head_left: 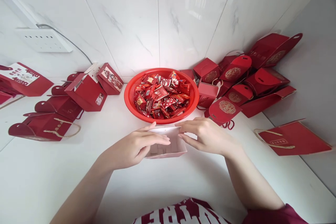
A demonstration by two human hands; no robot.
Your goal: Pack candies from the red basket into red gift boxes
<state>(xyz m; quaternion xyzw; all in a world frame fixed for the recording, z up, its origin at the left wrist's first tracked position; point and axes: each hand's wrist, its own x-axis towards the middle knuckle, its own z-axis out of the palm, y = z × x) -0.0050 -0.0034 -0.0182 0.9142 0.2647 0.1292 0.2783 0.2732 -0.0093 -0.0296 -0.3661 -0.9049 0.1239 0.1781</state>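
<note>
An open paper gift box (168, 154), white inside with a pinkish-red outer wall, sits on the counter in front of me. Over its left side lies my left hand (135, 146), fingers stretched out flat across the opening, gripping nothing. My right hand (206, 133) is at the box's far right corner, with thumb and fingertips closed on its edge. Just behind the box stands a red plastic basket (128, 99) heaped with red-wrapped candies (161, 92). The bottom of the box is partly hidden by my left fingers.
Several red gift boxes (85, 92) crowd the left side of the white counter (147, 189). More red boxes (233, 73) are piled at the right. A red bag with rope handles (296, 140) leans by the right wall. A socket panel (43, 40) with a cable hangs at left.
</note>
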